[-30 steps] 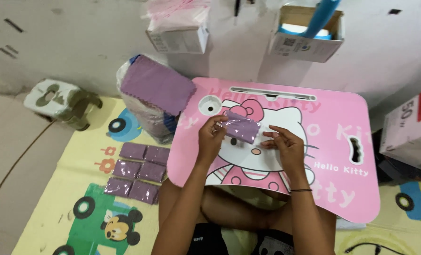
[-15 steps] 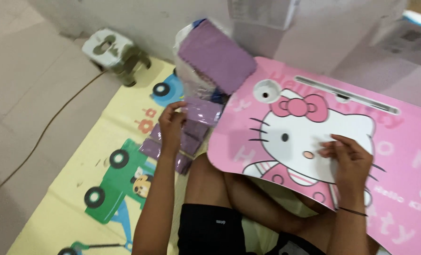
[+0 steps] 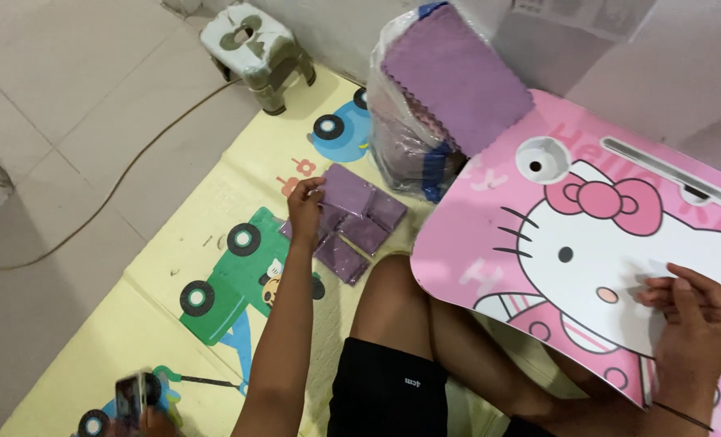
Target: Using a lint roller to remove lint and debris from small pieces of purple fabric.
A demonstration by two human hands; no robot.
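Since half a second ago, the left hand [image 3: 305, 204] has been reaching further out over the yellow play mat [image 3: 174, 267] and is now setting a purple cloth packet [image 3: 346, 190] down on the pile of purple packets [image 3: 359, 231] lying there. Its fingers are pinching the left edge of that top packet, which is lying flat on the others. The pile is sitting on the mat, just left of the person's bare knee and near the clear plastic bag [image 3: 405, 150]. That bag is standing at the far side of the pile, and a big stack of purple cloths [image 3: 456, 77] is poking out of its top. The right hand [image 3: 696, 324] is resting flat on the pink bench [image 3: 587, 243] with the cartoon cat picture, fingers spread out and holding nothing. The bench is sitting tilted over the person's lap, on the right. A small green stool [image 3: 257, 44] is standing far off on the tiled floor [image 3: 69, 121], and a thin cable [image 3: 110, 198] is running across the floor beside the mat.
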